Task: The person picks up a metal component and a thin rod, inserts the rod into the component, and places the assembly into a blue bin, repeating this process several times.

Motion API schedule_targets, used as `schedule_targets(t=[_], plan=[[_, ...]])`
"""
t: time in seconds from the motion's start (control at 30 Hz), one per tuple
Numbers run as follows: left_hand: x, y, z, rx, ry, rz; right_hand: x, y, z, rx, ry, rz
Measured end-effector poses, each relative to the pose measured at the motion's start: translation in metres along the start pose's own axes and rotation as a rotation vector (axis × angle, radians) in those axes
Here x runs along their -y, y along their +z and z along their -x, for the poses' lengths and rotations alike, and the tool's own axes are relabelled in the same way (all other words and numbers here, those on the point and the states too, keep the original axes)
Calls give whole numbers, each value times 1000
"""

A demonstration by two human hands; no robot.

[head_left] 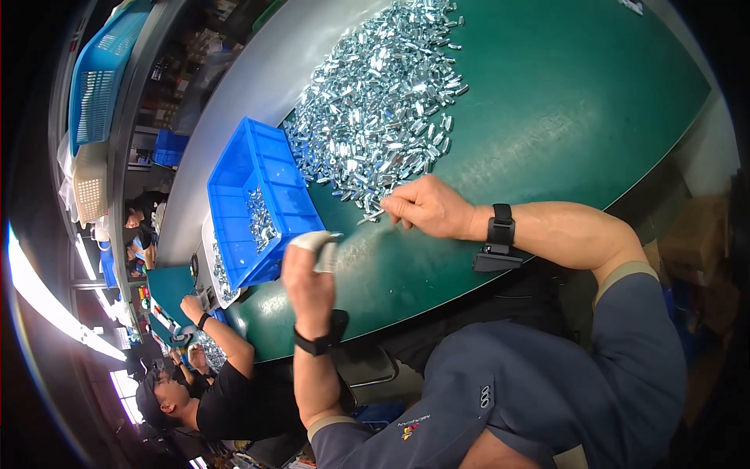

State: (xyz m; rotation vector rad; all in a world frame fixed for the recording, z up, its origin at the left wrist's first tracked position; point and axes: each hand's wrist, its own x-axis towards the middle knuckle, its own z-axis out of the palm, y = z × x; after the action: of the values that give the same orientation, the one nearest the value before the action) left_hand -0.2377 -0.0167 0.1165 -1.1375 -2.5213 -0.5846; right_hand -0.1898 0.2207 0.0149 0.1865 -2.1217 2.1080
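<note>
A large heap of small, shiny silver metal parts [383, 86] is spread over the green tabletop. My right hand [433, 207], at the near edge of the heap, is closed in a pinch on a slim metal part [370, 218]. My left hand [308, 273] wears white finger covers and is held beside the blue bin's near corner. Its thumb and finger are closed on a small shiny metal part [336, 234], mostly hidden by the fingers. The open blue plastic bin [285, 176] stands left of the heap, with more such parts inside.
A white tray [226, 293] of metal parts sits beyond the bin. At the left, a co-worker [226, 391] in black works at the same table. Blue and beige baskets [98, 94] rest on a shelf. The green table's [547, 94] curved edge runs before me.
</note>
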Motion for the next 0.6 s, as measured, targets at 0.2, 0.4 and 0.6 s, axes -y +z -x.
schedule_targets(t=[0.2,0.4,0.6], plan=[[49,-55,-16,-262,-127,-330,-8,-1,-5,-77,39,-20],[51,20,-16,48,-21,-106,-6,-1,-5,-59,36,-5],[60,75,-26,154,-35,-139,-5,-2,-5,-31,49,8]])
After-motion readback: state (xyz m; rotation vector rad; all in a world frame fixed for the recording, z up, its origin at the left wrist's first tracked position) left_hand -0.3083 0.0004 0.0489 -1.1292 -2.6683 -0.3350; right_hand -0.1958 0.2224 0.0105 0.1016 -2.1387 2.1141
